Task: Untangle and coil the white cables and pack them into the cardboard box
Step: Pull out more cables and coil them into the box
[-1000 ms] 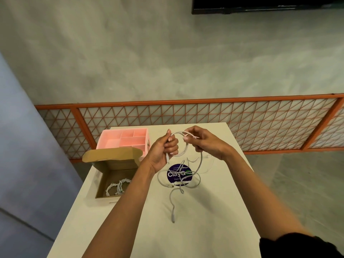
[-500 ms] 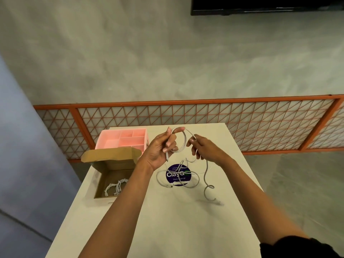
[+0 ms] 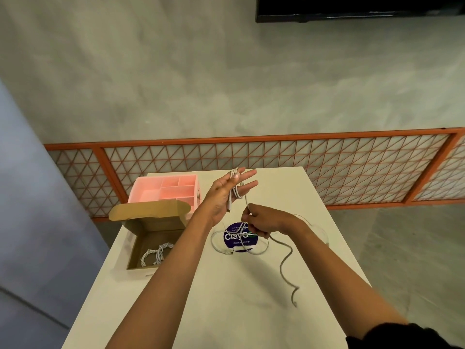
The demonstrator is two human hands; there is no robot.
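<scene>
A white cable [image 3: 235, 195] is halfway through being coiled above a table. Its loops hang over the person's raised left hand [image 3: 222, 197], which is held palm-out with fingers straight and spread. One plug end dangles below the palm. Whether the thumb pins the loops is hard to tell. Just below, the right hand [image 3: 266, 220] is curled around the running part of the same cable, pinching it. The loose tail snakes down past the right wrist toward the near right side of the white table [image 3: 226, 298].

A second white cable [image 3: 227, 253] lies slack under the hands, across a round purple sticker [image 3: 236, 241]. To the left stands the open cardboard box [image 3: 148, 210], with one bundled cable [image 3: 156, 255] already inside. A pink divided tray [image 3: 151, 190] sits just behind the box. An orange lattice railing [image 3: 276, 157] runs beyond the table.

The step looks to be winding. The next move probably calls for the right hand to carry the tail up and around the left fingers, keeping it clear of the cable on the table.
</scene>
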